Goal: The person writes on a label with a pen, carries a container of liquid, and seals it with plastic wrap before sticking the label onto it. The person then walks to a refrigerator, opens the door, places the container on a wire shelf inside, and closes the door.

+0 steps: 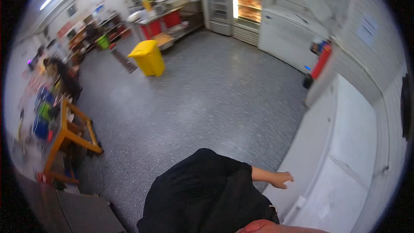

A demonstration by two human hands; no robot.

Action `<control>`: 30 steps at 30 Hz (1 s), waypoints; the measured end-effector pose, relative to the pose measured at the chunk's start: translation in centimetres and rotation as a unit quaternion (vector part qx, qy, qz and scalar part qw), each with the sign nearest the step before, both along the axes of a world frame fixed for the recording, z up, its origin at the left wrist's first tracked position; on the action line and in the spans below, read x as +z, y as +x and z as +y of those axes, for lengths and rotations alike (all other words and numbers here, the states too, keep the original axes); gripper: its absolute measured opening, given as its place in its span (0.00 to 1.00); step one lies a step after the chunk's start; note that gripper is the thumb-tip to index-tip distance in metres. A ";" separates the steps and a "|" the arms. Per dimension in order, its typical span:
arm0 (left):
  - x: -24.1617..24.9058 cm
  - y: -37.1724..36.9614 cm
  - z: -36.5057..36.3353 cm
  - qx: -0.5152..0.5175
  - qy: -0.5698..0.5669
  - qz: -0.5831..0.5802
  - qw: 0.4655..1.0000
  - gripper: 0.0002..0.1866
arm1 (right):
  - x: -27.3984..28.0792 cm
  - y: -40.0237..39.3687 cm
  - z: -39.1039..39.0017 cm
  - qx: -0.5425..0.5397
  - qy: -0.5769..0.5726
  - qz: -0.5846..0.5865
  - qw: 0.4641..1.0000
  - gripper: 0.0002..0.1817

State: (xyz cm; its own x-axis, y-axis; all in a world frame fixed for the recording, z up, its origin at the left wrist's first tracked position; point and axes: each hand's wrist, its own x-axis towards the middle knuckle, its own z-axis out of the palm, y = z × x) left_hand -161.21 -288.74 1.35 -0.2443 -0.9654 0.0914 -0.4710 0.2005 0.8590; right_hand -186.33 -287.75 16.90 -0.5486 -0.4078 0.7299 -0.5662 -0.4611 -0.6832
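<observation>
From a black sleeve [207, 185] that crosses the lower middle, my left hand [280, 179] reaches right. Its thumb and fingers are apart with nothing visible between them. It is over the front side of a white chest freezer [302, 159], near the freezer's handle [296, 207]; contact is not clear. The freezer's lid [355, 146] is down. At the bottom edge, my right arm [289, 229] comes in bare, with a reddish patch at its left end. The frame cuts off the right hand, so its fingers do not show.
Grey speckled floor [194, 95] stretches ahead. A yellow bin [148, 58] stands on it. At left is an orange-framed table [64, 133] with cluttered items. Along the right wall are a fire extinguisher [321, 61] and another white chest freezer [284, 34]. A lit display fridge [249, 4] stands behind.
</observation>
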 end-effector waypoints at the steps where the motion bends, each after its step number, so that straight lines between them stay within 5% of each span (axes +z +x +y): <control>1: 0.0 4.1 4.3 0.018 0.045 -0.011 0.999 0.28 | -0.5 3.4 0.8 0.034 0.021 -0.002 0.999 0.19; 5: -6.2 20.0 21.2 0.132 0.196 -0.127 0.963 0.28 | -4.0 18.6 3.5 0.238 0.078 0.000 0.968 0.20; 7: -4.0 29.3 25.8 0.188 0.306 -0.130 0.924 0.29 | -4.1 30.0 2.1 0.363 -0.011 -0.001 0.932 0.19; 11: 0.5 42.4 36.5 0.427 0.228 -0.008 0.875 0.26 | -2.1 46.3 7.1 0.492 0.092 0.053 0.864 0.23; 13: -1.9 49.5 40.8 0.525 0.159 0.032 0.836 0.22 | -0.7 52.9 8.9 0.542 0.140 0.093 0.823 0.22; 15: -6.9 57.3 45.9 0.594 0.124 0.073 0.791 0.21 | 0.6 59.3 10.0 0.519 0.063 0.275 0.807 0.20; 17: -11.5 62.4 52.8 0.734 0.098 0.067 0.669 0.20 | 0.1 67.0 11.0 0.549 0.072 0.276 0.786 0.19; 19: -19.7 64.7 61.4 0.807 0.205 -0.064 0.550 0.17 | -0.9 75.5 11.3 0.581 0.081 0.285 0.758 0.17; 21: -29.2 63.1 70.7 0.701 0.474 -0.068 0.528 0.14 | -2.9 84.1 10.9 0.570 0.116 0.454 0.675 0.17; 22: -21.9 59.2 72.8 0.668 0.487 -0.095 0.554 0.14 | -5.7 89.3 9.8 0.541 0.106 0.558 0.620 0.18; 23: -24.8 57.8 76.7 0.722 0.505 0.029 0.472 0.15 | -6.5 94.4 11.2 0.507 0.095 0.646 0.563 0.18; 24: -31.5 56.0 80.6 0.719 0.518 -0.066 0.458 0.13 | -7.6 99.5 12.4 0.487 0.177 0.711 0.476 0.19; 25: -27.7 53.7 82.6 0.755 0.539 0.038 0.372 0.15 | -7.0 105.0 16.1 0.460 0.255 0.762 0.377 0.20; 28: -18.7 51.5 84.2 0.792 0.556 0.155 0.200 0.22 | -7.9 118.5 27.8 0.643 0.079 0.654 0.391 0.20; 30: -22.7 47.3 87.4 0.793 0.546 0.030 0.269 0.16 | -9.3 127.6 35.7 0.753 -0.014 0.582 0.306 0.20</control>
